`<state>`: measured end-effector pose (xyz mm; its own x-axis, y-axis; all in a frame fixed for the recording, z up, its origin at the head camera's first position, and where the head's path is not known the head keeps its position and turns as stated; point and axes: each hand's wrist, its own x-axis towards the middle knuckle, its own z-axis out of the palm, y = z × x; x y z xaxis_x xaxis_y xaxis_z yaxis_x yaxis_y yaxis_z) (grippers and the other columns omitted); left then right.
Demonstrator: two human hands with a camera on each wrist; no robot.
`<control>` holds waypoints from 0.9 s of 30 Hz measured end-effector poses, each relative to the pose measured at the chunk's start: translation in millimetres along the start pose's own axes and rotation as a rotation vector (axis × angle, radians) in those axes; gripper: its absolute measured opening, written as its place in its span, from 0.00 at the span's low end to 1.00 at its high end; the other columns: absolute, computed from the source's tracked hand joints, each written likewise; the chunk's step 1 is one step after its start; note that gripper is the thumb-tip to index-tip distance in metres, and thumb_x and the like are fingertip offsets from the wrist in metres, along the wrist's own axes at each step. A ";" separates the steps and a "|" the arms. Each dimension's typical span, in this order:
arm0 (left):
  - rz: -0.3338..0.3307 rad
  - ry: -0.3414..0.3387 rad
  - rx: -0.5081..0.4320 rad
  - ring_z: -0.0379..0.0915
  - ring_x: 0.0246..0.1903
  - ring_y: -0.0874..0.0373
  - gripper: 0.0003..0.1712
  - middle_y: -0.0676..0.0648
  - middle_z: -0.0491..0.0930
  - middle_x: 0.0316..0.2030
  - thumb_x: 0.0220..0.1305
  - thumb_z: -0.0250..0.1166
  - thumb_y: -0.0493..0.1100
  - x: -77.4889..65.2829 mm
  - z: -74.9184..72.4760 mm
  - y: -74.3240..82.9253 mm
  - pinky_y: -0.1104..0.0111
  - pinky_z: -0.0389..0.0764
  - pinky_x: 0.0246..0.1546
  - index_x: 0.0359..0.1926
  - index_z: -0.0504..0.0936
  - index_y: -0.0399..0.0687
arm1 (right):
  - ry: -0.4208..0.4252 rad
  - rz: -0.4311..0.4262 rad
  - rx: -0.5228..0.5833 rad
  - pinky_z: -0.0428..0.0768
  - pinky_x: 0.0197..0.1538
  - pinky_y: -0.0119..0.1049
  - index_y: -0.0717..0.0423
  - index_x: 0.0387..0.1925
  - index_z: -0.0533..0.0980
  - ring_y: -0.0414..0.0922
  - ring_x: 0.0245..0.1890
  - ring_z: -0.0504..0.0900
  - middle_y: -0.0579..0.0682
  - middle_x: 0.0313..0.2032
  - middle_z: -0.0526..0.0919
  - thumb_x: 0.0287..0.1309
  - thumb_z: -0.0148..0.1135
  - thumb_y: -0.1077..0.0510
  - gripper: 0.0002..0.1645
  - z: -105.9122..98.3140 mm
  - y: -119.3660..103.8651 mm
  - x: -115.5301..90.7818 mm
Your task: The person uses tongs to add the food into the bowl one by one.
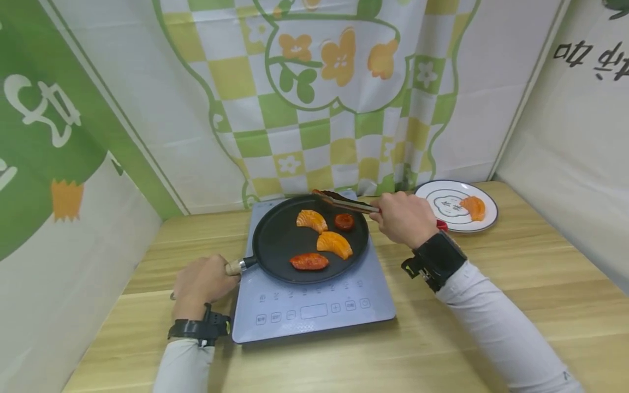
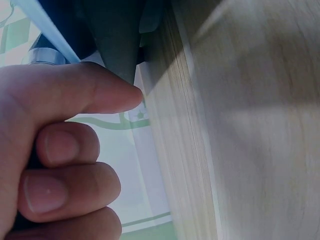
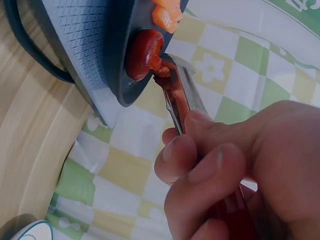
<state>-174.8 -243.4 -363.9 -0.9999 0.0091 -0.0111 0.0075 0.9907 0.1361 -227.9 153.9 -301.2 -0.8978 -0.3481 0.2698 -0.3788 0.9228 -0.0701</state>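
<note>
On the induction cooker lies a black frying pan (image 1: pixel 275 245) holding a sausage (image 1: pixel 308 261), a round red sausage piece (image 1: pixel 344 221) and two orange salmon-like slices (image 1: pixel 334 244). My left hand (image 1: pixel 206 281) grips the pan's light-coloured handle (image 1: pixel 236 267) at the left; in the left wrist view, its fingers (image 2: pixel 75 192) are curled. My right hand (image 1: pixel 405 218) holds metal tongs (image 1: pixel 351 204) with a red handle part, their tips over the pan's far edge. In the right wrist view, the tong tips stand right beside a red sausage (image 3: pixel 145 54).
The grey induction cooker (image 1: pixel 314 316) has its control panel toward me. A white plate (image 1: pixel 432 196) with another orange slice (image 1: pixel 474 208) stands on the wooden table (image 1: pixel 516 262) at the right. A patterned curtain (image 1: pixel 334 136) hangs behind.
</note>
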 end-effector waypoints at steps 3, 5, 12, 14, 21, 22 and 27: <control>0.007 0.002 -0.003 0.64 0.19 0.55 0.19 0.50 0.67 0.17 0.53 0.59 0.56 -0.1 -0.6 0.5 0.62 0.63 0.18 0.17 0.67 0.52 | 0.007 -0.001 -0.016 0.68 0.19 0.44 0.43 0.33 0.78 0.45 0.22 0.74 0.44 0.21 0.73 0.61 0.59 0.48 0.06 2.1 -0.3 1.4; 0.008 0.004 -0.001 0.64 0.19 0.55 0.19 0.51 0.67 0.17 0.53 0.59 0.56 0.0 -0.1 0.4 0.62 0.63 0.18 0.17 0.67 0.52 | 0.004 0.006 -0.022 0.68 0.19 0.45 0.43 0.32 0.78 0.45 0.22 0.74 0.45 0.21 0.73 0.61 0.59 0.48 0.06 3.7 -0.6 2.3; 0.007 0.010 0.002 0.64 0.18 0.55 0.19 0.51 0.66 0.16 0.52 0.59 0.56 0.8 1.3 -0.5 0.62 0.62 0.18 0.16 0.66 0.52 | 0.046 0.009 -0.053 0.68 0.18 0.47 0.43 0.29 0.77 0.47 0.21 0.74 0.45 0.21 0.73 0.59 0.61 0.48 0.06 8.7 -1.4 2.6; 0.009 0.014 -0.001 0.63 0.18 0.56 0.19 0.51 0.66 0.16 0.52 0.59 0.56 0.3 0.7 -0.3 0.62 0.62 0.18 0.16 0.66 0.52 | 0.080 0.007 -0.067 0.67 0.17 0.48 0.43 0.28 0.77 0.48 0.20 0.74 0.46 0.20 0.73 0.58 0.62 0.49 0.06 9.8 -1.8 1.9; 0.006 0.023 -0.002 0.62 0.17 0.56 0.19 0.51 0.65 0.15 0.53 0.58 0.55 -1.5 -0.2 0.3 0.63 0.61 0.17 0.15 0.66 0.52 | 0.166 0.007 -0.090 0.65 0.15 0.47 0.43 0.26 0.77 0.48 0.18 0.73 0.45 0.18 0.73 0.54 0.65 0.49 0.06 14.0 -6.1 0.3; 0.005 0.023 -0.002 0.62 0.17 0.56 0.19 0.51 0.65 0.15 0.53 0.58 0.55 -1.7 -0.2 0.4 0.63 0.61 0.17 0.15 0.66 0.52 | 0.168 0.010 -0.092 0.65 0.15 0.47 0.43 0.26 0.77 0.48 0.18 0.73 0.45 0.18 0.73 0.54 0.65 0.49 0.06 14.4 -6.3 0.1; 0.007 0.024 0.000 0.63 0.17 0.56 0.19 0.51 0.65 0.15 0.53 0.58 0.56 -2.0 0.0 1.1 0.62 0.62 0.17 0.15 0.66 0.52 | 0.164 0.021 -0.097 0.64 0.15 0.47 0.44 0.26 0.77 0.48 0.18 0.73 0.45 0.18 0.72 0.53 0.66 0.49 0.07 13.3 -7.3 -1.3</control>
<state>-172.8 -242.4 -363.7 -0.9998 0.0132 0.0134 0.0149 0.9906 0.1359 -227.0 145.4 -313.8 -0.8538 -0.3041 0.4225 -0.3297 0.9440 0.0133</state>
